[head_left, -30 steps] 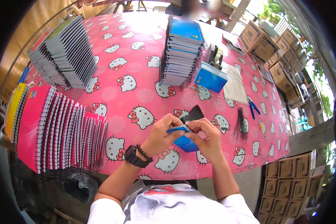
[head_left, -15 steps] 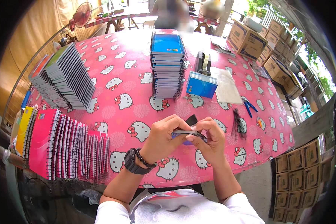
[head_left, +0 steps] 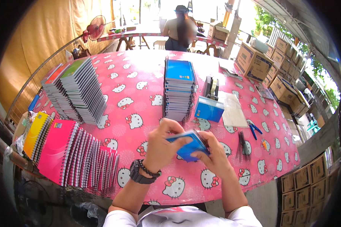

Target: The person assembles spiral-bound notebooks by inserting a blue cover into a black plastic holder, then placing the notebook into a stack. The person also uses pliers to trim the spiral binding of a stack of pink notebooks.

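A small blue notebook is held above the near middle of the table, its blue cover turned toward me. My left hand grips its left side with the thumb across the cover. On the other side my right hand pinches the edge, where a dark strip of spiral binding partly shows. Beyond my hands stands a tall stack of blue notebooks. To its right are loose blue covers or notebooks in front of a black tape dispenser. Black wire spirals lie to the right of my right hand.
Pink spiral notebooks and yellow ones lean in a row at the left. Behind them rise stacks of green notebooks. Blue-handled pliers lie at the right, cardboard boxes farther back. A person is beyond the table.
The notebook has been tilted from edge-on so its blue cover now shows. My hands have shifted on it. The view has tipped up, and the far person appears more fully.
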The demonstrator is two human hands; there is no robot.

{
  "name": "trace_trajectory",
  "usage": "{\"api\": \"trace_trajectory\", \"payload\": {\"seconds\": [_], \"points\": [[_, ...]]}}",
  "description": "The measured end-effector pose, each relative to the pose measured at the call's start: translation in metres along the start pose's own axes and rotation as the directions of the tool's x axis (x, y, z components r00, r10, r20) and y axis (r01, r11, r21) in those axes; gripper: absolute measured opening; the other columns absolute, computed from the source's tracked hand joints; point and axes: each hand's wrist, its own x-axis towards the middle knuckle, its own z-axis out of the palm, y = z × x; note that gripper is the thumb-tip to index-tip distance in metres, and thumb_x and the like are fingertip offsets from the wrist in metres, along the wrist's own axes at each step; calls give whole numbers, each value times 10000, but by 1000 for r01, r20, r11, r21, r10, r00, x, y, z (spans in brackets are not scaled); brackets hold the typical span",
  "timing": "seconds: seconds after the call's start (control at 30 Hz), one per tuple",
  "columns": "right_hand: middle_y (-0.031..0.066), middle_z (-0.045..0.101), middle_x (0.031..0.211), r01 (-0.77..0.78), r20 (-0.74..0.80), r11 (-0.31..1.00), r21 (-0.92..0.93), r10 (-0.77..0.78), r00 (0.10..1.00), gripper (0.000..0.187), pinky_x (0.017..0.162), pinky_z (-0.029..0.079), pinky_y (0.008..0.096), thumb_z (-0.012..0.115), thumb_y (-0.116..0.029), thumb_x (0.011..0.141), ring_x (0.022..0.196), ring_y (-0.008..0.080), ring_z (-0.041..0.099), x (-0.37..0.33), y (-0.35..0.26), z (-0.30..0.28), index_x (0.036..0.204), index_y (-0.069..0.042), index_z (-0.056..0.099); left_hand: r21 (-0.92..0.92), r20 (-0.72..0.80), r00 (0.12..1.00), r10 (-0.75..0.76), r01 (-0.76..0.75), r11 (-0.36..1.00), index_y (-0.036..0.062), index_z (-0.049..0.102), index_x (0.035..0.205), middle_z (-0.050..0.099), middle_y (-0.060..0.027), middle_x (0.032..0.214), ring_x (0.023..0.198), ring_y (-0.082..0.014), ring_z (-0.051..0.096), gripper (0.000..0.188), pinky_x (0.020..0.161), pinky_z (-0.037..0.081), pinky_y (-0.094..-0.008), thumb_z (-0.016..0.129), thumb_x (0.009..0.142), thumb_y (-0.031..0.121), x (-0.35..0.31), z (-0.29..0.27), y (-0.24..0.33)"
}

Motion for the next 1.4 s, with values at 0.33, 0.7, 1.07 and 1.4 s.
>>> {"api": "trace_trajectory", "payload": {"seconds": [0.33, 0.7, 1.07, 1.4], "points": [[166, 638, 1079, -293, -151, 923, 248, 336, 930, 584, 796, 513, 330, 728, -335, 818, 939, 205, 625, 220, 49, -31, 1198, 69, 545, 235, -341, 939, -29, 115, 965, 60, 489, 1190, 501, -119, 1263, 1179, -280, 463, 515, 1022, 335, -416, 731, 736, 79, -15, -2, -101], [179, 618, 1141, -298, -37, 931, -212, 297, 954, 547, 852, 480, 324, 719, -294, 826, 971, 228, 616, 242, 115, -18, 1266, -14, 555, 365, -279, 953, -117, 218, 905, 71, 557, 1099, 485, -128, 1251, 1195, -319, 436, 464, 1027, 340, -430, 737, 672, 50, -31, 2, -146], [86, 647, 990, -114, -67, 719, -685, 93, 993, 320, 868, 471, 381, 780, -157, 686, 984, 268, 588, 97, 234, -32, 979, -94, 667, 903, 36, 960, -276, 87, 420, 102, 425, 1359, 316, -150, 1475, 1382, -324, 238, 576, 1100, 167, -550, 542, 885, 409, -57, 14, -167], [93, 626, 878, -46, -185, 650, -758, -146, 972, 256, 758, 459, 379, 794, -118, 676, 858, 282, 586, 96, 251, -43, 869, -57, 637, 879, 24, 939, -344, 144, 455, 128, 434, 1364, 360, -128, 1452, 1360, -301, 293, 579, 1096, 197, -542, 573, 877, 408, -52, 13, -155]]}}
